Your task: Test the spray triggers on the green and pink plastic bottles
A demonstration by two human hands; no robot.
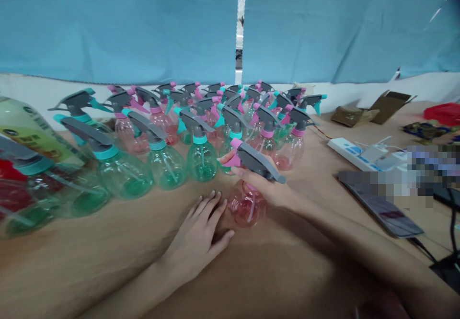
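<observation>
A clear pink spray bottle (pixel 247 209) with a grey and pink trigger head stands upright on the wooden table (pixel 118 256). Around its neck and trigger my right hand (pixel 264 185) is closed, fingers at the pink trigger. My left hand (pixel 201 235) lies flat on the table just left of the bottle, fingers stretched and holding nothing. Beyond the hands, a green spray bottle (pixel 202 161) with a turquoise collar heads a group of several green and pink bottles.
More green bottles (pixel 125 175) line the left side, near a large labelled container (pixel 32 127). To the right are a white power strip (pixel 354 153), a phone (pixel 381 206) with a cable, and an opened cardboard box (pixel 390 106). A blue cloth (pixel 143 27) hangs behind.
</observation>
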